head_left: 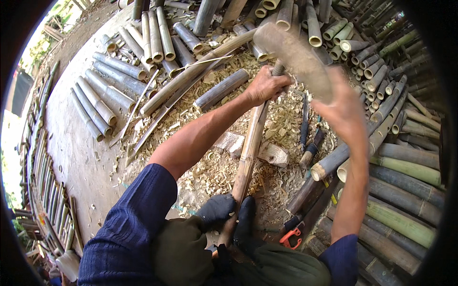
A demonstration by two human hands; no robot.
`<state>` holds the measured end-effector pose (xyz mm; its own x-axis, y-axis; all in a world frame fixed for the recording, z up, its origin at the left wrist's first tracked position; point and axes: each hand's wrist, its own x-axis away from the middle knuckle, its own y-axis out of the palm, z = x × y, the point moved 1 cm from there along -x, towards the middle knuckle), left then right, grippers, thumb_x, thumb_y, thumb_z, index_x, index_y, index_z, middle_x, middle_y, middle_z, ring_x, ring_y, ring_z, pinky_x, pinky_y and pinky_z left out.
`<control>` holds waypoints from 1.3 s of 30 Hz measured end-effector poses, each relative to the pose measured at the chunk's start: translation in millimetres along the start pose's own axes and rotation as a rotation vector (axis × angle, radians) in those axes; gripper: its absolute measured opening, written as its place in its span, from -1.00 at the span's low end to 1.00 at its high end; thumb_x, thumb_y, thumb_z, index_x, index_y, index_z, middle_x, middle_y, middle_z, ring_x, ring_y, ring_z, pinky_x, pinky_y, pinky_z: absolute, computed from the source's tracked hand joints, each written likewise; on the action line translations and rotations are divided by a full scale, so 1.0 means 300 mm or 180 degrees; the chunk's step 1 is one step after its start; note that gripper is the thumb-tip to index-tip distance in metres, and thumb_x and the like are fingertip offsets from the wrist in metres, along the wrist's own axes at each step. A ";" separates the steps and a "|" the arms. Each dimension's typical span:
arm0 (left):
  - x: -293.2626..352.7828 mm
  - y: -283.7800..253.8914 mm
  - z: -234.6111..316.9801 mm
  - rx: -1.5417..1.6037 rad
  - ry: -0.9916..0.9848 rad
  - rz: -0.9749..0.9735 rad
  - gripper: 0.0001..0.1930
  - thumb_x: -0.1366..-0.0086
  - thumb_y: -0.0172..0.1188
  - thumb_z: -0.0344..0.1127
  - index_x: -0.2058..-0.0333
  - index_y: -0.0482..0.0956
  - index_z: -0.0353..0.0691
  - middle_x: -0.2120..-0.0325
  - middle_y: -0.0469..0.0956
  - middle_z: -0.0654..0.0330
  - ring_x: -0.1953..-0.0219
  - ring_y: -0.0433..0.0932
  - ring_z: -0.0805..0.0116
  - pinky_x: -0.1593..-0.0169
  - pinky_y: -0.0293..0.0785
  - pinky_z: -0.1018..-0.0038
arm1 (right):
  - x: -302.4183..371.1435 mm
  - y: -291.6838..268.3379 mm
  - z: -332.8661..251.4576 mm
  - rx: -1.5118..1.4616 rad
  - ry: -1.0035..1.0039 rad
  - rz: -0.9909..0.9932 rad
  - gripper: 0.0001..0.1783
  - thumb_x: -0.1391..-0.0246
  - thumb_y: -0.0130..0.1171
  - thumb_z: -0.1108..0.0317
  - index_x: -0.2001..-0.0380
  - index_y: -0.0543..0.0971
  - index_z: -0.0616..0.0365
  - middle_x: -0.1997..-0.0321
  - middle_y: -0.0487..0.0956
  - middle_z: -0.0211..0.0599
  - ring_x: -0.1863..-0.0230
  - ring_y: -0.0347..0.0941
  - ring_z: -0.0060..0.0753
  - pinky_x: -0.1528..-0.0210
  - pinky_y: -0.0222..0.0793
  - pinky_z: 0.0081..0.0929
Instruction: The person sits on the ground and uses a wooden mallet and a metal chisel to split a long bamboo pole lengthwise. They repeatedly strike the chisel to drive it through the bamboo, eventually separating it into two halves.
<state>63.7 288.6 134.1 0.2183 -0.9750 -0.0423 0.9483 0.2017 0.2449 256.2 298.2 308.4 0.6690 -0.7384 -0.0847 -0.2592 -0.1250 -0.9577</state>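
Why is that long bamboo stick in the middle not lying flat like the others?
It stands tilted. The left hand grips something at the top of the bamboo pole, and two dark-socked feet pinch its bottom.

One head-worn fisheye view, looking steeply down.

The camera sits on the person's head and faces down and forward over their own forearms, which enter from the lower edge; the left hand [267,86] and right hand [344,112] lie near the middle, close to the lens. The ground [76,143] fills the picture around them, with cut bamboo lengths [405,200] bending toward the dark round rim. Knees and feet sit at the very bottom. There is only this one view, so nothing is shared.
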 end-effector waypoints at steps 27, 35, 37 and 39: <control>0.297 0.136 0.181 -0.0836 0.0782 -0.0084 -0.76 -0.33 0.21 -0.09 0.29 0.58 -0.15 0.57 0.45 0.36 0.59 0.39 0.59 0.54 0.36 0.55 | 0.481 0.103 0.150 -0.4571 0.1085 0.1793 -0.20 -0.14 0.27 0.06 -0.31 0.29 0.30 -0.05 0.52 -0.04 0.08 0.56 -0.30 0.15 0.60 -0.32; 0.274 0.215 -0.024 -0.0455 -0.0744 -0.1368 -0.69 -0.27 0.35 -0.04 0.41 0.62 -0.17 0.60 0.50 0.33 0.59 0.42 0.57 0.54 0.35 0.52 | 0.553 0.138 0.176 -0.4717 0.1478 0.1439 -0.31 -0.14 0.29 0.14 -0.20 0.32 0.34 0.15 0.52 -0.07 0.31 0.53 -0.28 0.34 0.58 -0.26; 0.273 0.229 -0.047 -0.0664 -0.0784 -0.1507 -0.64 -0.26 0.37 0.00 0.48 0.59 -0.17 0.62 0.49 0.34 0.58 0.43 0.57 0.49 0.34 0.50 | 0.552 0.150 0.162 -0.4662 0.1510 0.1352 -0.32 -0.19 0.28 0.13 -0.20 0.31 0.38 0.15 0.51 -0.10 0.30 0.51 -0.34 0.35 0.57 -0.37; 0.276 0.236 -0.046 -0.0752 -0.0819 -0.1561 -0.60 -0.25 0.39 0.03 0.53 0.57 -0.18 0.64 0.49 0.35 0.57 0.43 0.56 0.46 0.33 0.49 | 0.549 0.153 0.158 -0.4783 0.1544 0.1286 -0.32 -0.19 0.28 0.14 -0.20 0.31 0.39 0.15 0.51 -0.09 0.30 0.51 -0.34 0.35 0.57 -0.37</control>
<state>152.1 223.4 134.5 -0.2924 -0.9449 0.1470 0.9562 -0.2908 0.0328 387.4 202.3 237.4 0.1984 -0.9729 0.1184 -0.9557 -0.1652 0.2438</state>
